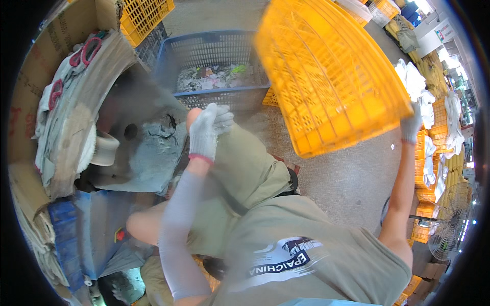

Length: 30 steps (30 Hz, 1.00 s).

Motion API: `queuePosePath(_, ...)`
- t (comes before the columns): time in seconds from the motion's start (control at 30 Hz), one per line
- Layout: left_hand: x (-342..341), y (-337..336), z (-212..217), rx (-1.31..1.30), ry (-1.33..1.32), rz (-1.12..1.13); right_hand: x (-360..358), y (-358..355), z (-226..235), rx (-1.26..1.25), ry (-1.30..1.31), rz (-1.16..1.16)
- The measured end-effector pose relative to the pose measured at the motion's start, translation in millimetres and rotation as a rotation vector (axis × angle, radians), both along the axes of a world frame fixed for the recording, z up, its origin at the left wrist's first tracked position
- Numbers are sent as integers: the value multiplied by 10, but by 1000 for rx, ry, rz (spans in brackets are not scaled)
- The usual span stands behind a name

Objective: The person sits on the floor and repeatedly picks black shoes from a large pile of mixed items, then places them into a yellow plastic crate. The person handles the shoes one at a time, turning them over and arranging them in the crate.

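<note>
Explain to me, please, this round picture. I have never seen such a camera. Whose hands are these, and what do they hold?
There is no robot here: a person wears the camera on the head. It looks down through a very wide lens, so straight edges bend and the corners go dark. The picture's left is the person's own left.

The gloved left hand is by a bent knee, with nothing seen in it. The gloved right hand grips a lower corner of a yellow crate, which is tilted and looks lifted above the grey floor.

Beyond the knee, a blue crate holds small mixed scraps. At far left, pale gloves with red cuffs lie piled.
</note>
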State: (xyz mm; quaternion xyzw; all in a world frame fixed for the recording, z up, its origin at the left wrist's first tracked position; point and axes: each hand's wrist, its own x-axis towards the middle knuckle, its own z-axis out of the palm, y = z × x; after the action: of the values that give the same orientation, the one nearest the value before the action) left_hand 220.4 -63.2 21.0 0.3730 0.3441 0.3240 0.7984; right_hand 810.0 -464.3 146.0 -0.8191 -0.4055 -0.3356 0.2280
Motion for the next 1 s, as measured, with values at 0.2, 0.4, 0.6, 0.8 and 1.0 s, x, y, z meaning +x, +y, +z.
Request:
queuePosePath(0.2,267,122,31,-46,-125,-87,-747,-1255,-974,-318,-87,-197)
queuePosePath(0.4,-275,269,-129,-123,-254,-34,-1177,-81,-2044,-145,448,-272)
queuePosePath(0.6,-1173,100,-200,-168,-213,147,-1209,568,-2610,235,911,-354)
queuePosePath(0.8,-1531,-40,-307,-321,-118,341,-2086,88,-3582,75,906,-420)
queuePosePath(1.0,-1375,107,-320,-372,-69,317,-1942,428,-4287,-327,1047,-369)
